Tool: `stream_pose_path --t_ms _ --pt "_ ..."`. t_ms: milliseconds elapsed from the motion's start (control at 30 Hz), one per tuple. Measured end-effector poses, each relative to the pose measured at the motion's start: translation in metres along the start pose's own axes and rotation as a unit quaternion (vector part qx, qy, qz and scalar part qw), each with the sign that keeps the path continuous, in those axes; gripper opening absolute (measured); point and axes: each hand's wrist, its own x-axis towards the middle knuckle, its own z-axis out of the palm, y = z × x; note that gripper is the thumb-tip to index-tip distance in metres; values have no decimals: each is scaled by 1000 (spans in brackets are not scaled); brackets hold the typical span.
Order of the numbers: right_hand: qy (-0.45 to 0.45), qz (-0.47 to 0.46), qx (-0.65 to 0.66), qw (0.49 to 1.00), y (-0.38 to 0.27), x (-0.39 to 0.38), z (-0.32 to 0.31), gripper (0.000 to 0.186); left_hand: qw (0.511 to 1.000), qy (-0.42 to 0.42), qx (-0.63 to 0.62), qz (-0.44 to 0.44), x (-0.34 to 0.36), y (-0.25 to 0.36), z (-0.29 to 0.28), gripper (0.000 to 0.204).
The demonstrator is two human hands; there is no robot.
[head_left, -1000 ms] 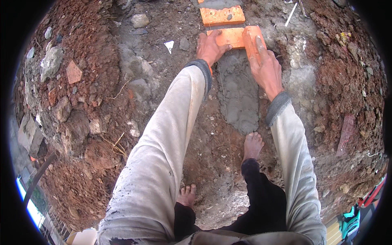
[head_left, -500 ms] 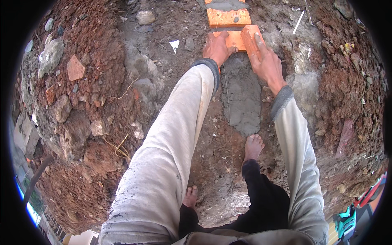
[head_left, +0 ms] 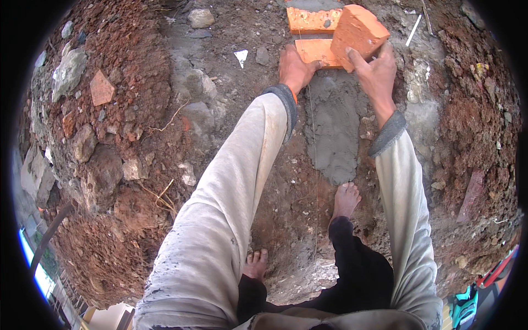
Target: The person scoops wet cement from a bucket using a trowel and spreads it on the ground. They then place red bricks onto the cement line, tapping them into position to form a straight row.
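My right hand [head_left: 377, 74] grips an orange brick [head_left: 360, 34], tilted so its broad face shows; it is in front of the right end of a laid brick. That laid brick [head_left: 315, 51] lies crosswise at the far end of a grey mortar bed [head_left: 334, 126]. My left hand [head_left: 296, 69] is closed round its left end, thumb along the near edge. Beyond it, across a gap, sits another laid orange brick [head_left: 313, 20] with mortar behind it. The far fingers of both hands are partly hidden.
A thin string line [head_left: 314, 148] runs lengthwise along the left side of the mortar. My bare feet [head_left: 345, 199] stand near its close end. Loose red soil and stones [head_left: 69, 74] bank up on the left, with a broken brick piece [head_left: 102, 88]; more rough soil rises on the right.
My right hand has shifted right and turned its brick, which now shows its broad face rather than a narrow side. My left hand keeps its place on the laid brick.
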Motion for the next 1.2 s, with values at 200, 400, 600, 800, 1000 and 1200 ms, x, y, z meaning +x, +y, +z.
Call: stream_pose_path --t_ms 200,400,600,800,1000,1200 --pt "-94 -6 -56 994 7 -5 5 52 1000 10 12 -2 0 1 4 71" --pt "-87 -16 -44 995 4 -3 6 46 1000 8 6 -8 0 3 5 73" --pt "-72 31 -52 996 0 -5 -5 51 1000 8 14 -9 -1 5 1 70" --pt "-63 229 155 959 -13 -52 -70 48 999 16 -32 -41 -67 8 -13 56" --pt "29 358 334 871 11 -113 -31 46 945 -134 -207 -214 -120 -20 6 32" --pt "50 492 442 748 10 -121 12 43 894 -123 -332 -275 -136 2 -4 27"
